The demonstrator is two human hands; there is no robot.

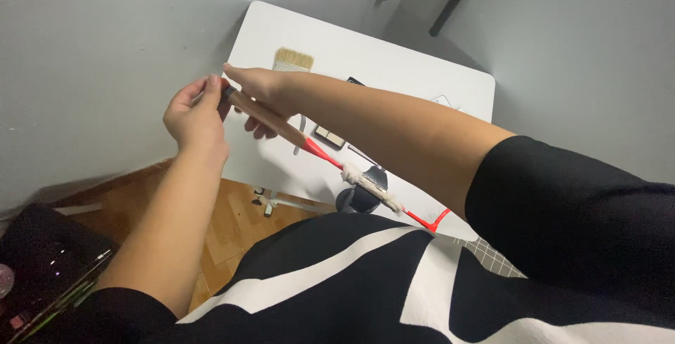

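- Left hand (195, 115) pinched the dark tip of a long tool (281, 125), thumb and fingers closed narrow around that end.
- Right hand (264, 91) wrapped the same tool just beside the left, fingers curled under the wooden part; firm hold.
- Tool was held in the air above the near-left edge of the white table (394, 56), slanting from the hands down to the right, toward the person's chest.
- Tool look: round smooth wooden handle, tan-brown, then a glossy red section, then a wrap of whitish cord or cloth (369, 184), rough and frayed, ending in a thin red wire-like hook (430, 222).
- Table: flat, matte white, rounded corners, set against a grey wall.
- Flat paintbrush (292, 59) with pale straw-coloured bristles lay on the table, far of the hands, not touched.
- Small rectangular case (328, 137) with pale panels lay on the table behind the tool; other small dark items beside it too hidden to tell.
- Floor at left was brown wood planks.
- Person wore a black top with white bands, sleeves short.
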